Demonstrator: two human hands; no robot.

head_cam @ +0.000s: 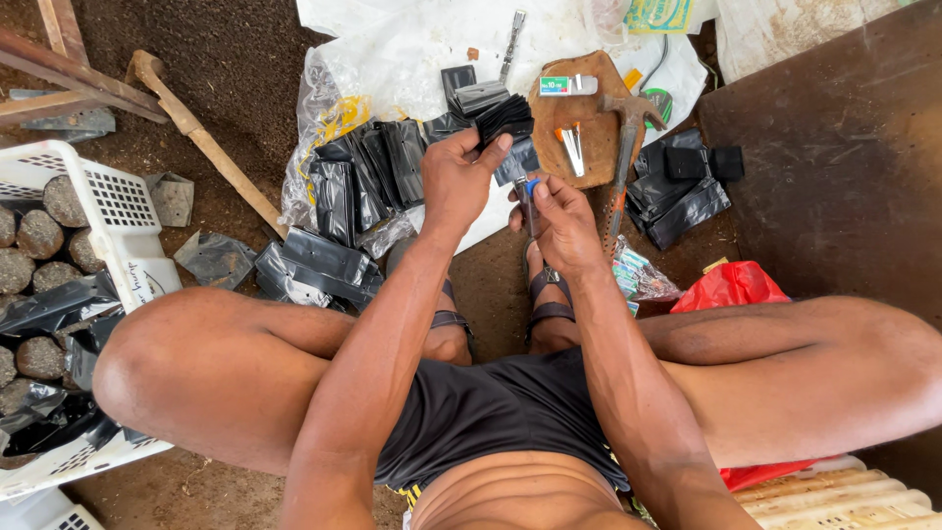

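Seen from the head camera, looking straight down past bare knees and sandalled feet to a dirt floor [235, 59]. Left hand [456, 182] raised over the middle of the scene, grip clamped on a fanned stack of small black plastic bags [502, 118], thumb on top, fingers underneath. Right hand [561, 221] just beside it, grip closed around a slim upright tool with a blue cap [531, 186] at its top; too small to tell exactly what kind of tool. Hands nearly touching, bag stack above and left of the blue cap.

Beyond the hands, more flat black bags [363, 177] spread over a clear plastic sheet [412, 49] on the ground. Right of these, a round wooden block [589, 147] carrying a small box and a few thin metal pieces, with a hammer [623, 162] leaning across its edge. Further right, another loose pile of black bags [682, 186], and a red plastic bag [731, 287] near the right knee. At far left, a white plastic crate [123, 221] holding filled, soil-packed bags.

Step in hand, by judgement: preparing the empty bags, stack held ready against the tool. Next move likely calls for a steady hold on the stack, edges kept aligned, and the tool brought squarely to it without slipping toward the fingers.
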